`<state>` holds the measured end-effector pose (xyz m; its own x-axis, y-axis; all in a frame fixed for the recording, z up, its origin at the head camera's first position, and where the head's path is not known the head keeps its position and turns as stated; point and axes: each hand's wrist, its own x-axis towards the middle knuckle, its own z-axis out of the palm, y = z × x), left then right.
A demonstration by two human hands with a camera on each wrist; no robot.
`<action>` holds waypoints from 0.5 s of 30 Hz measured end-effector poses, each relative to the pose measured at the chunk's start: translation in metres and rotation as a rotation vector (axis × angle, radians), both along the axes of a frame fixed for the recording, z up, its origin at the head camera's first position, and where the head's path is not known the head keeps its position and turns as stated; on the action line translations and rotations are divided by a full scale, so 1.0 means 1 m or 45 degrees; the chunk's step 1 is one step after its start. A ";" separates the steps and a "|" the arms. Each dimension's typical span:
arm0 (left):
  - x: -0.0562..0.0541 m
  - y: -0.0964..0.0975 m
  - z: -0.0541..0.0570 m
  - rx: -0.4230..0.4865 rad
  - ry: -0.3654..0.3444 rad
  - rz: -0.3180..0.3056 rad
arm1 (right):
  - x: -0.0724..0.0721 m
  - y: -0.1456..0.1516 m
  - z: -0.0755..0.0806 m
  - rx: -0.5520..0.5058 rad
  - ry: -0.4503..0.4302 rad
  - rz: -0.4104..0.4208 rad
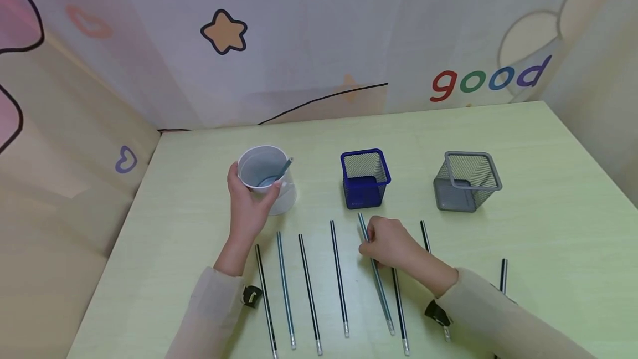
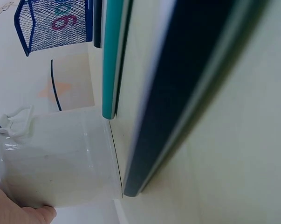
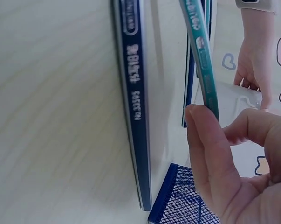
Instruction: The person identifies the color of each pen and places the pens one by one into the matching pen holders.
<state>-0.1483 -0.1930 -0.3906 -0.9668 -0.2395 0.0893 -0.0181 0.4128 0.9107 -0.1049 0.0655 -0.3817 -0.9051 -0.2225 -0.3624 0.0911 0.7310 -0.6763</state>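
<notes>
My left hand grips a translucent white plastic cup by its side, thumb near the rim. A teal pencil leans inside that cup, its end sticking out over the rim. With thumb and fingertips, my right hand pinches another teal pencil near its upper end. In the right wrist view this teal pencil slants up from the fingertips, beside a dark pencil with printed lettering. A dark striped pencil lies just right of the held one, partly hidden by the hand.
Left of the right hand lie a teal pencil and dark striped pencils; further dark pencils lie under and past the right forearm. Behind them stand a blue mesh basket and a grey mesh basket. A printed backdrop borders the table.
</notes>
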 end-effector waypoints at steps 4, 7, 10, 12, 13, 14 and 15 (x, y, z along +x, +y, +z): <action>0.000 0.000 0.001 0.008 -0.007 0.000 | 0.000 -0.001 0.001 -0.037 0.005 -0.006; 0.001 0.000 0.001 0.005 -0.009 0.001 | 0.001 -0.001 0.002 -0.072 0.016 -0.008; 0.001 0.000 0.001 0.002 0.001 -0.001 | 0.000 0.000 0.004 -0.091 0.043 -0.007; 0.000 0.000 0.000 0.002 0.006 -0.005 | 0.000 0.000 0.005 -0.102 0.065 -0.004; 0.000 0.000 0.000 0.002 0.007 -0.006 | 0.000 0.000 0.006 -0.110 0.077 -0.003; 0.000 0.000 0.000 0.002 0.007 -0.005 | 0.000 0.001 0.007 -0.119 0.091 0.001; 0.000 0.000 0.000 0.001 0.005 -0.004 | 0.000 0.001 0.008 -0.130 0.106 0.004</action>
<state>-0.1483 -0.1933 -0.3904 -0.9672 -0.2364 0.0932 -0.0129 0.4120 0.9111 -0.1045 0.0665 -0.3738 -0.9303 -0.2572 -0.2615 0.0294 0.6582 -0.7523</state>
